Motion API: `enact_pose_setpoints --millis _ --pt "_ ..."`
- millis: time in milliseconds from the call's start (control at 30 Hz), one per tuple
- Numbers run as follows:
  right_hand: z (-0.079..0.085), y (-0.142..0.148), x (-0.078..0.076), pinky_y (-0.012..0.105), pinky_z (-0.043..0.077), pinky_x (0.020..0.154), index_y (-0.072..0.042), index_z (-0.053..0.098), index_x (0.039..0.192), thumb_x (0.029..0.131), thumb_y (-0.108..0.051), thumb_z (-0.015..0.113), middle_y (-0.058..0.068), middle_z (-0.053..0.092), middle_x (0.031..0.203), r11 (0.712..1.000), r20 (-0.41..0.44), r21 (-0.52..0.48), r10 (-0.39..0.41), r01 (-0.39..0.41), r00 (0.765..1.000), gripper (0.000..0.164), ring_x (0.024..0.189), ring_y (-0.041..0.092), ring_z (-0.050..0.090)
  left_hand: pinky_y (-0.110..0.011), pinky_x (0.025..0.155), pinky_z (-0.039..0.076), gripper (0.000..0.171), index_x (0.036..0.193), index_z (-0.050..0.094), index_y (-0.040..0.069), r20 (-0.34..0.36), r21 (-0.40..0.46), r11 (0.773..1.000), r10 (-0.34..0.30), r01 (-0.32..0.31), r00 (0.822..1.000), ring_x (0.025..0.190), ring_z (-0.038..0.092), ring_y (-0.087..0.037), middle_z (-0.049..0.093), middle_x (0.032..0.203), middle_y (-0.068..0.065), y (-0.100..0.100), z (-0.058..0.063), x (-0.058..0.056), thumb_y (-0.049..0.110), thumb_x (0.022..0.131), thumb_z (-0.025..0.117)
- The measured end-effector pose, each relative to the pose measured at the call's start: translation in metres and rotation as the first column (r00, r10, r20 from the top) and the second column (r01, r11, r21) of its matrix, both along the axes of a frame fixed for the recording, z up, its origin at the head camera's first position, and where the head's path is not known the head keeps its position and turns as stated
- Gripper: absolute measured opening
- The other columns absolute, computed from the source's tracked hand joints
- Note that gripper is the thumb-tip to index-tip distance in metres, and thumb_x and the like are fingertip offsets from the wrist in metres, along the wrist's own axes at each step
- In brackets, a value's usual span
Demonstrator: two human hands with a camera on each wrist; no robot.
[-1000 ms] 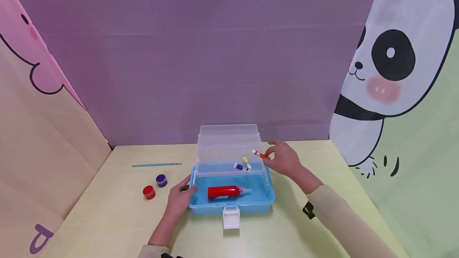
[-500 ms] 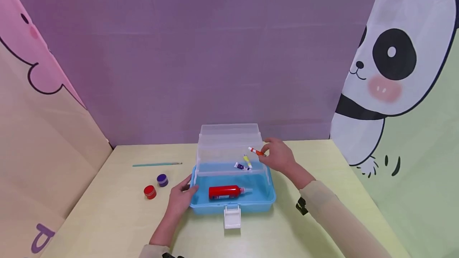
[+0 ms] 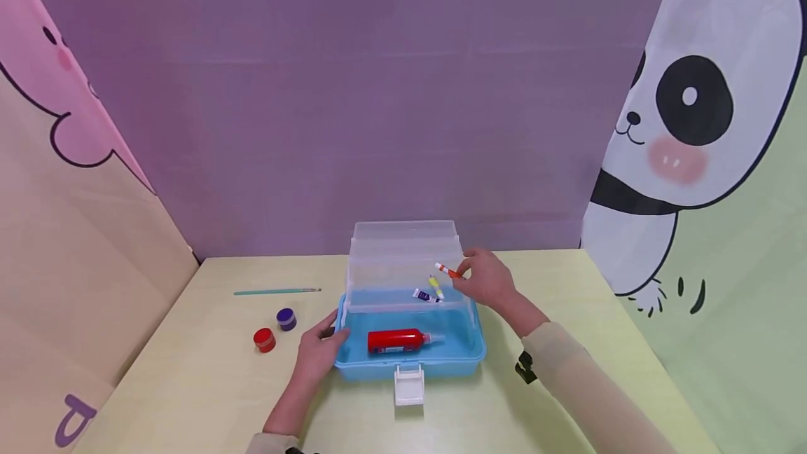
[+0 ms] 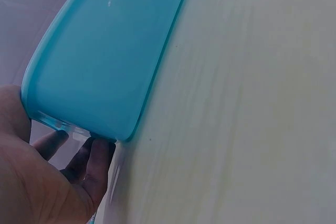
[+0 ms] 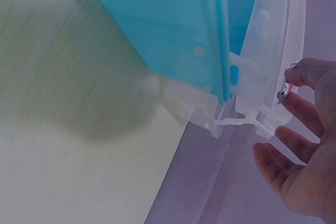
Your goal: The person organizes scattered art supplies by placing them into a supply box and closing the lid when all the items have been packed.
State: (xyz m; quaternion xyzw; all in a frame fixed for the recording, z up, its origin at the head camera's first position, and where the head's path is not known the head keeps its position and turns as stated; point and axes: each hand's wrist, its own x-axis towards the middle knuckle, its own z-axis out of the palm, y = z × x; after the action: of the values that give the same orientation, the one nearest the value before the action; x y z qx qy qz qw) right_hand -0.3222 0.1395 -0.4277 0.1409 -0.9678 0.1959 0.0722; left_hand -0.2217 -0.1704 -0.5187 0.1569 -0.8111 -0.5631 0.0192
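Note:
My left hand (image 3: pixel 315 354) grips the left end of a light-blue plastic box (image 3: pixel 438 368), thumb over the rim and fingers along the outside. In the right hand (image 3: pixel 488 279), thumb and index finger pinch a small orange paint tube (image 3: pixel 449 272) with a white cap, held over the raised clear lid (image 3: pixel 403 235). Just left of that hand, a yellow paint tube (image 3: pixel 436 286) and a purple-and-white one (image 3: pixel 425 296) lie on the clear plastic at the back. A red squeeze bottle (image 3: pixel 394 340) lies inside the box. The right wrist view shows the tube's silvery end (image 5: pixel 285 88) between the fingertips.
On the table left of the box are a red paint pot (image 3: pixel 264 340), a purple paint pot (image 3: pixel 286 319) and a teal paintbrush (image 3: pixel 277 291). A white latch (image 3: pixel 409 385) hangs from the box front. A purple backdrop (image 3: pixel 403 90) rises behind the table.
My right hand has shifted a little left with the orange paint tube, further over the lid. The left hand keeps its grip on the box.

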Motion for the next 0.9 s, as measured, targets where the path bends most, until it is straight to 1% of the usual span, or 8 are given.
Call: enact_pose_setpoints --millis 100,233,467,667,767,900 --pt "0.001 -0.001 0.001 0.047 0.056 0.08 -0.012 0.077 0.088 0.079 -0.03 0.075 0.014 0.059 0.129 1.0 -0.005 -0.009 -0.007 0.007 1.0 0.02 0.118 0.035 0.054 -0.052 0.092 0.049 0.059 0.149 0.04 0.014 0.001 0.001 1.0 0.0 0.0 1.0 0.119 0.048 -0.045 0.05 0.131 -0.026 0.0 0.0 0.0 0.026 0.095 0.061" --pt "0.001 0.0 0.001 0.047 0.054 0.084 -0.011 0.076 0.094 0.082 -0.036 0.073 0.013 0.058 0.131 0.999 0.0 -0.035 -0.023 0.023 1.0 0.028 0.119 0.035 0.054 -0.052 0.093 0.048 0.058 0.149 0.041 0.014 -0.007 -0.001 1.0 0.0 0.0 1.0 0.119 0.048 -0.045 0.05 0.131 -0.026 0.001 0.0 0.001 0.024 0.095 0.061" --pt "-0.001 0.008 0.0 0.049 0.053 0.085 -0.008 0.075 0.099 0.086 -0.032 0.069 0.014 0.06 0.128 0.997 -0.006 -0.063 -0.036 0.036 0.999 0.028 0.117 0.036 0.055 -0.052 0.092 0.049 0.058 0.149 0.041 0.014 -0.004 0.002 1.0 0.004 -0.004 1.0 0.118 0.048 -0.045 0.05 0.13 -0.026 0.001 0.003 0.003 0.024 0.095 0.061" --pt "-0.005 0.014 -0.001 0.049 0.053 0.086 -0.009 0.074 0.101 0.088 -0.033 0.068 0.014 0.061 0.124 0.996 0.006 -0.078 -0.043 0.043 0.999 0.028 0.114 0.035 0.056 -0.051 0.093 0.048 0.059 0.149 0.04 0.015 0.003 0.01 1.0 0.005 -0.005 1.0 0.12 0.047 -0.045 0.049 0.131 -0.026 0.0 0.001 0.001 0.025 0.095 0.062" --pt "-0.007 0.016 0.0 0.048 0.053 0.084 -0.008 0.073 0.103 0.088 -0.033 0.068 0.014 0.063 0.12 0.995 0.001 -0.089 -0.038 0.038 0.999 0.03 0.11 0.034 0.058 -0.051 0.093 0.048 0.059 0.149 0.04 0.015 0.003 0.007 1.0 0.003 -0.003 1.0 0.12 0.046 -0.045 0.049 0.132 -0.026 0.0 0.0 0.0 0.025 0.095 0.062" --pt "-0.011 0.019 0.003 0.047 0.054 0.081 -0.007 0.069 0.112 0.088 -0.033 0.068 0.014 0.064 0.117 0.991 0.018 -0.121 -0.048 0.05 0.999 0.035 0.102 0.032 0.061 -0.051 0.093 0.048 0.059 0.149 0.041 0.016 0.001 0.01 1.0 0.004 -0.004 1.0 0.12 0.047 -0.044 0.05 0.131 -0.025 0.001 -0.001 -0.001 0.025 0.095 0.062"
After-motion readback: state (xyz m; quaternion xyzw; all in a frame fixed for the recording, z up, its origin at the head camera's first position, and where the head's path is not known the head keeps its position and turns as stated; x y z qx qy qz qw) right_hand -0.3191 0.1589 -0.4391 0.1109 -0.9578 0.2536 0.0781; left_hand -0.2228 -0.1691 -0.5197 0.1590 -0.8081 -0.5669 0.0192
